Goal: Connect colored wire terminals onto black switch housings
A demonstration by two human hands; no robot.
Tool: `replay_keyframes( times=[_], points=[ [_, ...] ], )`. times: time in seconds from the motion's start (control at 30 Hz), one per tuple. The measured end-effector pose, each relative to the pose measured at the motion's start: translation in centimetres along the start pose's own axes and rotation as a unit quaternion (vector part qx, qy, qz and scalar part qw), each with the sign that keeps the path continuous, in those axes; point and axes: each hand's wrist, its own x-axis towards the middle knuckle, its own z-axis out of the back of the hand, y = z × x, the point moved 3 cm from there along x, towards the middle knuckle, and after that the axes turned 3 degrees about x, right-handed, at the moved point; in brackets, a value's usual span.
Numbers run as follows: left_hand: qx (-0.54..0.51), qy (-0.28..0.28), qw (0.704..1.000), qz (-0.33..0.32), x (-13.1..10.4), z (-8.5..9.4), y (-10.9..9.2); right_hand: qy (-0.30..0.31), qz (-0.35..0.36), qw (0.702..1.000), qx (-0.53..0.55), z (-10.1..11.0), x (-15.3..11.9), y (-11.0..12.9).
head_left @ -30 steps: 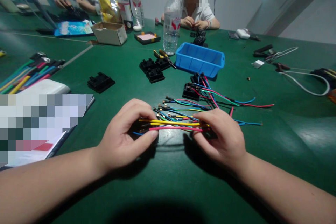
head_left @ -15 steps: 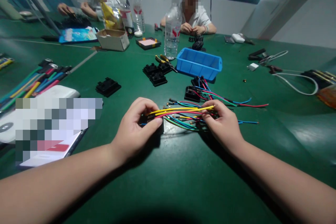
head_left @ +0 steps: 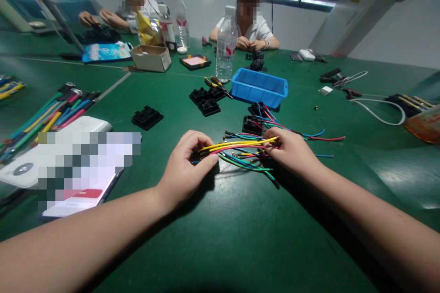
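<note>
Closed round one end of some yellow and red wires (head_left: 237, 145) is my left hand (head_left: 190, 160), with a dark part mostly hidden behind its thumb. My right hand (head_left: 287, 146) pinches the other end of these wires, its fingertips together. Beneath and behind them, loose blue, green and red wires (head_left: 245, 163) with metal ends lie on the green table (head_left: 233, 238). Just beyond my right hand sits a black socket-like part (head_left: 252, 124) with coloured wires attached.
A blue bin (head_left: 259, 88), a water bottle (head_left: 226, 46), pliers (head_left: 216, 83) and black parts (head_left: 206, 100) stand or lie ahead. A phone (head_left: 85, 174), a white device (head_left: 82, 128) and wire bundles (head_left: 51, 114) are at left. Two people sit across the table.
The camera view has shifted slightly. My right hand's fingers have drawn closer together at the wire ends, and more of the loose wires below it now shows.
</note>
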Motion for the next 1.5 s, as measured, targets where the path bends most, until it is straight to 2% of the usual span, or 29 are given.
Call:
replay_keyframes(
  times=[0.2,0.47,0.73,0.87,1.0,1.2,1.3,1.4,1.5],
  points=[
    [-0.010,-0.002,1.000,0.025,0.0,0.0,0.2,0.028,0.056,0.997,-0.052,0.5,0.0,-1.1],
    [-0.053,0.003,0.997,0.064,-0.1,-0.3,0.8,0.004,0.066,0.990,-0.128,0.7,0.0,-2.7],
    [-0.064,-0.008,0.997,0.043,-0.2,-0.1,0.6,-0.068,0.075,0.979,-0.176,0.9,-0.2,-2.9],
    [-0.048,-0.003,0.999,0.018,-0.3,0.0,0.6,-0.126,0.101,0.967,-0.198,1.9,-0.5,-1.9],
    [-0.035,0.005,0.999,0.012,-0.3,-0.1,0.5,-0.151,0.131,0.959,-0.202,2.8,-1.1,-0.5],
    [-0.025,0.034,0.999,0.012,-0.2,-0.5,0.5,-0.149,0.168,0.957,-0.185,3.7,-2.4,1.4],
    [-0.014,0.041,0.999,0.004,-0.1,-0.5,0.5,-0.154,0.164,0.964,-0.138,4.3,-2.6,1.6],
    [0.000,0.048,0.999,-0.011,-0.2,-0.5,0.2,-0.106,0.158,0.979,-0.072,4.8,-2.4,1.1],
    [0.020,0.064,0.997,-0.034,-0.4,-0.7,-0.1,-0.073,0.180,0.978,-0.075,5.2,-2.2,0.8]
  ],
)
